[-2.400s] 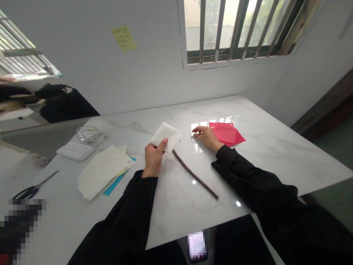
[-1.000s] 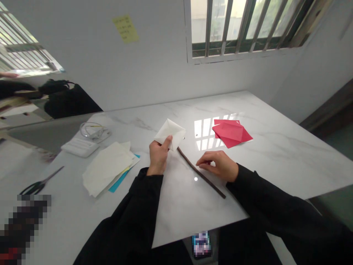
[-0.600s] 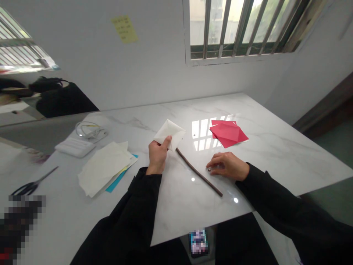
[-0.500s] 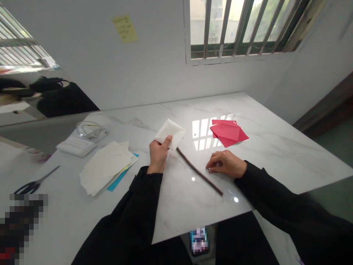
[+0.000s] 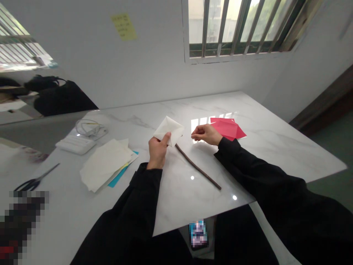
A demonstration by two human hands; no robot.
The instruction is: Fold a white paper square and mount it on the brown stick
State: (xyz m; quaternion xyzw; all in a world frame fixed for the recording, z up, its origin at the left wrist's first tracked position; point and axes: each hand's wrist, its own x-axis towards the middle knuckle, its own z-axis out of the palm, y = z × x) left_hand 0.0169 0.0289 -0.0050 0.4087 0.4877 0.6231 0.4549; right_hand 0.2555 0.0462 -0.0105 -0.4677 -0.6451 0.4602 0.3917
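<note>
My left hand (image 5: 157, 151) grips a folded cream paper square (image 5: 169, 129), thumb on top, fingers underneath. Creases run across it toward a middle point. My right hand (image 5: 206, 134) is over the table to the right of that paper, thumb and fingertips pinched together; whatever they may hold is too small to make out. Between the two hands lies a tiny shiny bead-like thing (image 5: 181, 135). A thin brown stick (image 5: 198, 168) rests slantwise on the table, its upper end near the folded paper. Beside my right wrist is a stack of red paper sheets (image 5: 227, 129), partly covered by my sleeve.
On the left lie loose cream sheets (image 5: 103, 167) over a blue sheet (image 5: 118, 179), black scissors (image 5: 35, 182), and a white box (image 5: 75, 144) with a coiled cable (image 5: 91, 129). The marbled table (image 5: 278, 147) meets the wall behind. A phone (image 5: 198, 235) is below the front edge.
My right hand has moved away from me and leftward, from beside the stick to near the red sheets. My left hand keeps its grip on the folded paper. The view has shifted slightly.
</note>
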